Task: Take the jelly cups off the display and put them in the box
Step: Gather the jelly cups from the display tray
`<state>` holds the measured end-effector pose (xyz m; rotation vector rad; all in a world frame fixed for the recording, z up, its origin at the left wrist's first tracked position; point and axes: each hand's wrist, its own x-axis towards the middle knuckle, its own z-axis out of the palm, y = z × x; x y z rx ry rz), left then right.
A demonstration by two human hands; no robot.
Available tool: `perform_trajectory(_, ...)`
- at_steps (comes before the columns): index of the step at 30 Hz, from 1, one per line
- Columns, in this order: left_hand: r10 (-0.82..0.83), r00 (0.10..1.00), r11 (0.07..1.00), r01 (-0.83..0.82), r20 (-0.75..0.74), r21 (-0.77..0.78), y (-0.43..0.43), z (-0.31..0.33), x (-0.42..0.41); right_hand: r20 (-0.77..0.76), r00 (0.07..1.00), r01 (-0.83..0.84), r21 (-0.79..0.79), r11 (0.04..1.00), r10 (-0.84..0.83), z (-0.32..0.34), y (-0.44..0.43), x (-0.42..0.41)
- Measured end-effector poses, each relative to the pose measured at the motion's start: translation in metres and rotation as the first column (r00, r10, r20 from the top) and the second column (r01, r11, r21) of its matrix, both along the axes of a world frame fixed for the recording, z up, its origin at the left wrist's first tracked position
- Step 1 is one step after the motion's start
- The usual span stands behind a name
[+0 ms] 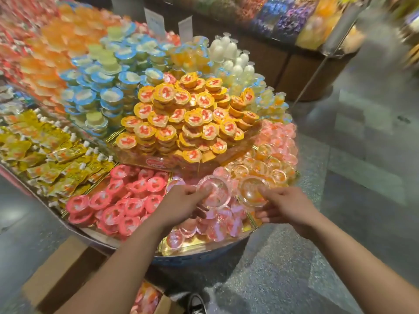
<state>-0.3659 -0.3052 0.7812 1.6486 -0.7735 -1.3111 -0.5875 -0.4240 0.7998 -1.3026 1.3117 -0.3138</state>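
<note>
Jelly cups in pairs: our left grip [181, 206] pinches a pink cup [215, 192] and our right grip [286, 207] an orange cup [251, 191] by their edges, just above the display [204, 257], likely to halve trips to the box [166, 302] below them.

Jelly cups [214, 192]: clear, smooth, glossy plastic with printed film lids. Tray liner [181, 248]: gold, reflective foil. Box [56, 275]: brown matt cardboard. Pouches [45, 159]: glossy yellow film, white plastic caps. Floor [283, 268]: speckled, polished stone.
</note>
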Motion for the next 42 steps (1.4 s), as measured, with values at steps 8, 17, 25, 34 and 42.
perform_trajectory(8,-0.028,1.000,0.999,0.028,0.014,0.017,-0.037,-0.004,-0.014,0.068,0.993,0.094,-0.004,0.996,-0.094,-0.003,-0.028,-0.032)
perform_trajectory(17,-0.024,0.999,0.999,0.023,0.024,0.047,-0.102,-0.033,-0.035,0.049,0.993,0.104,0.025,0.994,-0.105,-0.055,-0.102,-0.063)
perform_trajectory(25,0.106,0.994,0.988,-0.108,0.022,0.110,-0.170,-0.074,-0.070,0.019,0.998,0.060,0.066,0.996,-0.061,-0.114,-0.209,-0.099)
perform_trajectory(34,0.252,0.967,0.948,-0.255,0.038,0.190,-0.195,-0.107,-0.085,-0.070,0.997,0.037,0.141,0.989,-0.027,-0.174,-0.286,-0.110)
perform_trajectory(42,0.289,0.954,0.926,-0.300,0.079,0.230,-0.199,-0.119,-0.089,-0.128,0.984,0.142,0.160,0.977,-0.122,-0.211,-0.316,-0.103)
